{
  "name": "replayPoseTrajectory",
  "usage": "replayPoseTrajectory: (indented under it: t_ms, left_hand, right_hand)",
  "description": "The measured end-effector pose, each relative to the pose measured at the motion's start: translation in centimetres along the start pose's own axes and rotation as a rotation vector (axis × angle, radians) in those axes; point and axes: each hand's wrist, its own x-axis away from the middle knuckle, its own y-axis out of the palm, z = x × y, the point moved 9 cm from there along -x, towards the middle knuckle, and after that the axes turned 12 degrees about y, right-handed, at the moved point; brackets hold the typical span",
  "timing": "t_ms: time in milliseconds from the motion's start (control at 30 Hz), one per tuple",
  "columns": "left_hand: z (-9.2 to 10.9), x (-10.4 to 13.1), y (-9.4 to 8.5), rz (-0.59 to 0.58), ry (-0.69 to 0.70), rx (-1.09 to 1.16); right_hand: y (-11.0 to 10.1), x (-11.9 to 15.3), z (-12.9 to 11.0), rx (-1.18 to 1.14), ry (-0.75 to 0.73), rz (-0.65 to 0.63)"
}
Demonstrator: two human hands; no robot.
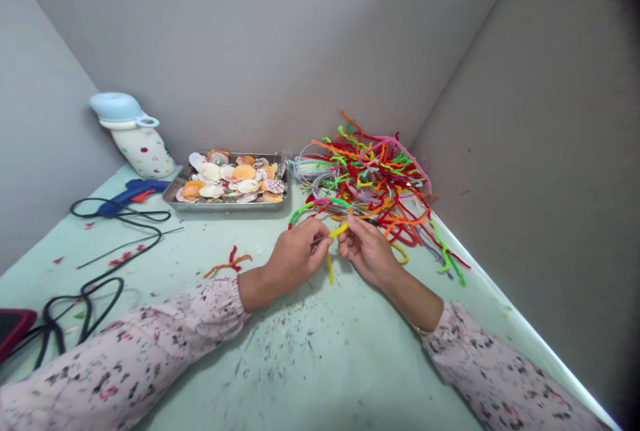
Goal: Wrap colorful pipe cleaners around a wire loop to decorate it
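Note:
A wire ring point(302, 209), wrapped in green, pink, red and orange fuzzy pipe cleaner, stands between my two hands over the table. My left hand point(299, 252) is closed in a pinch on the bare grey wire of the ring. The fingers of my right hand point(369, 248) pinch a yellow pipe cleaner point(339, 230) where it wraps the wire beside the orange part. A loose yellow tail hangs below, between the hands. Part of the ring's near side is hidden by my fingers.
Colourful pipe cleaners point(385, 171) lie heaped with wire rings at the back right. A metal tray point(227, 207) holds seashells. Left of it are a blue glue gun point(131, 195), a white bottle point(145, 149) and a dark cable point(107, 282). Orange-red twisted pieces point(230, 264) lie nearby.

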Motion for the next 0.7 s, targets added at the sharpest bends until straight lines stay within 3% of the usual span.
replayPoseTrajectory:
  t_ms: [233, 500, 700]
  left_hand:
    - [0.5, 0.0, -0.1, 0.005, 0.076, -0.1]
    - [2.2, 0.1, -0.4, 0.023, 0.326, -0.405]
    - [3.0, 0.2, -0.6, 0.034, 0.419, -0.538]
  right_hand:
    - [0.3, 0.1, 0.1, 0.009, 0.003, -0.025]
    - [0.4, 0.2, -0.1, 0.005, -0.004, -0.042]
    - [0.5, 0.2, 0.0, -0.01, -0.001, -0.061]
